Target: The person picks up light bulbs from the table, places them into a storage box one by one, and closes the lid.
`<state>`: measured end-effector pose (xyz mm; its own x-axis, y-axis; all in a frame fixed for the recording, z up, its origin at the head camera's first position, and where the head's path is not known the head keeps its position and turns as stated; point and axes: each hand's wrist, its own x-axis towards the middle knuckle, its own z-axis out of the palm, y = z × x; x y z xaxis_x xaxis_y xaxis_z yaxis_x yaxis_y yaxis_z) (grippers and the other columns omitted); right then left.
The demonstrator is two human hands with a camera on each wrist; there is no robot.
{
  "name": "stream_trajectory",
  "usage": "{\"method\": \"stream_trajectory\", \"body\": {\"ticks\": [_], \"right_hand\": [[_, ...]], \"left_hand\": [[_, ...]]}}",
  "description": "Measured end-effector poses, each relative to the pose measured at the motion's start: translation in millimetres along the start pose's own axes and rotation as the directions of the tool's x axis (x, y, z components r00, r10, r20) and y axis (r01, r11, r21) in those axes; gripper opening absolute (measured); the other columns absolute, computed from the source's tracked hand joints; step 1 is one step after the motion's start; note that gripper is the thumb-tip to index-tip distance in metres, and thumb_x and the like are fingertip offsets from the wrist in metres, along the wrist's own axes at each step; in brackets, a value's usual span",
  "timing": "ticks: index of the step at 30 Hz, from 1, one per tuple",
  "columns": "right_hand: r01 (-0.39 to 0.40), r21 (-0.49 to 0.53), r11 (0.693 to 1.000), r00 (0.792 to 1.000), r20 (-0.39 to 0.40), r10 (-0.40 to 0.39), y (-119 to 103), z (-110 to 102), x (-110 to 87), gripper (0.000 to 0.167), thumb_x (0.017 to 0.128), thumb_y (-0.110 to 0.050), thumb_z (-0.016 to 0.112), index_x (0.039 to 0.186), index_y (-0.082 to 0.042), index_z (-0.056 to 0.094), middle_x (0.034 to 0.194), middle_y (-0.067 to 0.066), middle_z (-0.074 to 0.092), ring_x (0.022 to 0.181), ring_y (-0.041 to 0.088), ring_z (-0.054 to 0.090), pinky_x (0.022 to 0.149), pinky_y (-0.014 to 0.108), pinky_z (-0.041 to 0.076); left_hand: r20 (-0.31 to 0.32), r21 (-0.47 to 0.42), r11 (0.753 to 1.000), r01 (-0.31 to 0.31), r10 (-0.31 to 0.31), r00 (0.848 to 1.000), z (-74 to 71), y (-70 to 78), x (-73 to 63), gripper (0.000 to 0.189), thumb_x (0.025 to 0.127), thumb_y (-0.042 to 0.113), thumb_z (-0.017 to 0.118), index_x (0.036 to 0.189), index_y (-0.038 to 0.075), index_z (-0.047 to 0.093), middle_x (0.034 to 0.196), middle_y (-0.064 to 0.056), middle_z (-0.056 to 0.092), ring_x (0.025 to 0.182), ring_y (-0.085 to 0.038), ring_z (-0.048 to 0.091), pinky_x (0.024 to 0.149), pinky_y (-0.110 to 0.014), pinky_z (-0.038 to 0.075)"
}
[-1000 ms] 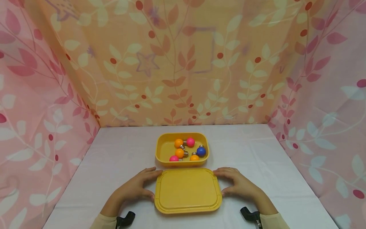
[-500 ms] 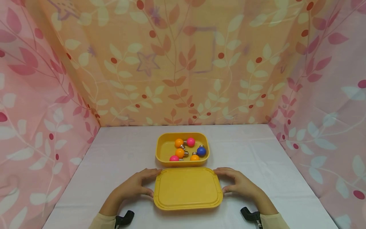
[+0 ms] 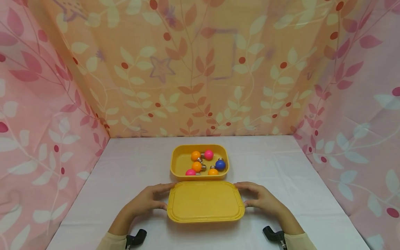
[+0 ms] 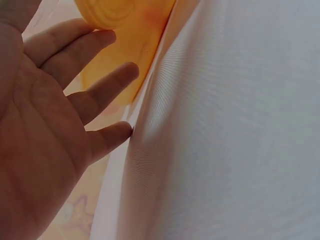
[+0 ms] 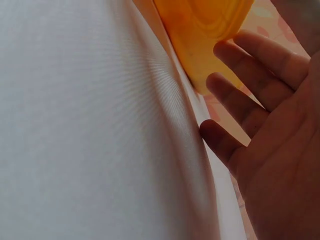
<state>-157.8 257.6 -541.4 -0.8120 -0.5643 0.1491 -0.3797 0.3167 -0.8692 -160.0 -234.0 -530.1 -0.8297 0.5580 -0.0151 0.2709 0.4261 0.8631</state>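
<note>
A yellow lid (image 3: 206,202) is held level by its two short sides, a little above the white table. My left hand (image 3: 145,201) grips its left edge between thumb and fingers. On the opposite edge my right hand (image 3: 265,200) does the same. Just behind the lid stands a yellow box (image 3: 179,163) without a cover. Inside it lie several small light bulbs: orange ones (image 3: 197,166), pink ones (image 3: 208,155) and a blue one (image 3: 220,164). Both wrist views show fingertips by the yellow plastic, the lower fingers spread.
White cloth covers the table (image 3: 131,156). A patterned curtain (image 3: 200,69) rises at its back edge, with pink patterned cloth along both sides. A black wrist mount (image 3: 136,239) sits on the left sleeve, and another black mount (image 3: 273,233) on the right.
The lid has risen off the table between both hands, its front edge tilting up and moving slightly towards the box. The box and bulbs have stayed put.
</note>
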Motion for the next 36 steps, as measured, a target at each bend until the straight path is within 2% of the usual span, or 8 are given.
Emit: {"method": "stream_trajectory", "body": {"ticks": [2,4,11,17,21,28,33,36], "right_hand": [[0.012,0.025,1.000,1.000,-0.003,-0.011,-1,0,0.5,0.062,0.087,-0.016,0.081,0.144,-0.015,0.059,0.147,0.001,0.060,0.138,0.013,0.052,0.112,0.013,0.036],[0.023,0.040,0.999,1.000,-0.007,-0.023,-1,0,1.1,0.060,0.087,-0.014,0.081,0.144,-0.013,0.060,0.146,0.003,0.060,0.137,0.013,0.053,0.112,0.013,0.036],[0.054,0.040,0.998,0.998,-0.020,-0.053,-3,-1,2.7,0.051,0.093,-0.009,0.074,0.142,-0.012,0.061,0.143,0.006,0.063,0.133,0.017,0.057,0.114,0.026,0.043],[-0.021,0.064,0.998,0.998,-0.050,0.024,-8,1,2.8,0.042,0.098,-0.011,0.068,0.140,-0.016,0.063,0.142,0.004,0.064,0.131,0.016,0.059,0.112,0.041,0.048],[-0.036,0.084,0.996,0.997,-0.059,0.041,-8,2,4.0,0.038,0.101,-0.010,0.064,0.139,-0.015,0.064,0.141,0.006,0.064,0.127,0.020,0.062,0.109,0.040,0.051],[-0.061,0.131,0.989,0.995,-0.069,0.071,-10,5,5.2,0.033,0.104,-0.012,0.060,0.136,-0.012,0.065,0.138,0.009,0.066,0.119,0.022,0.066,0.100,0.024,0.054],[-0.101,0.132,0.986,0.990,-0.080,0.112,-14,7,5.8,0.031,0.106,-0.016,0.057,0.136,-0.013,0.065,0.136,0.008,0.067,0.120,0.014,0.066,0.099,0.022,0.054],[-0.119,0.132,0.984,0.987,-0.089,0.131,-14,7,6.2,0.030,0.107,-0.018,0.055,0.135,-0.013,0.065,0.135,0.007,0.068,0.119,0.012,0.066,0.099,0.021,0.054]], "left_hand": [[-0.007,-0.032,0.999,-0.008,0.008,1.000,-0.1,0.6,-0.3,0.078,0.080,0.035,0.086,0.150,0.027,0.054,0.154,0.008,0.052,0.145,-0.020,0.046,0.116,-0.027,0.040],[-0.023,-0.042,0.999,-0.021,0.020,1.000,-0.4,1.9,-0.7,0.075,0.081,0.033,0.085,0.149,0.027,0.055,0.153,0.007,0.053,0.144,-0.019,0.046,0.116,-0.027,0.040],[-0.070,-0.043,0.998,-0.039,0.036,0.997,-1.2,6.8,-1.2,0.064,0.086,0.031,0.081,0.146,0.026,0.060,0.147,0.011,0.058,0.142,-0.016,0.048,0.116,-0.056,0.040],[-0.052,-0.106,0.992,-0.071,0.066,0.996,0.1,7.1,-0.4,0.059,0.091,0.026,0.077,0.147,0.018,0.058,0.147,0.007,0.059,0.140,-0.014,0.050,0.113,-0.060,0.039],[-0.044,-0.158,0.982,-0.101,0.095,0.994,1.2,6.0,0.3,0.056,0.096,0.021,0.071,0.148,0.008,0.055,0.148,0.001,0.059,0.138,-0.017,0.053,0.111,-0.054,0.044],[-0.053,-0.250,0.965,-0.077,0.066,0.996,2.8,4.8,2.6,0.049,0.101,0.018,0.065,0.147,0.003,0.055,0.147,-0.012,0.059,0.128,-0.010,0.061,0.102,-0.023,0.053],[-0.091,-0.258,0.964,-0.064,0.042,0.995,3.9,3.2,3.2,0.044,0.103,0.022,0.063,0.142,0.003,0.060,0.142,-0.017,0.062,0.121,-0.005,0.064,0.098,-0.020,0.054],[-0.105,-0.251,0.964,-0.085,0.061,0.993,4.7,1.8,4.0,0.041,0.104,0.022,0.060,0.141,0.004,0.061,0.140,-0.017,0.063,0.120,-0.006,0.065,0.099,-0.020,0.054]]}}
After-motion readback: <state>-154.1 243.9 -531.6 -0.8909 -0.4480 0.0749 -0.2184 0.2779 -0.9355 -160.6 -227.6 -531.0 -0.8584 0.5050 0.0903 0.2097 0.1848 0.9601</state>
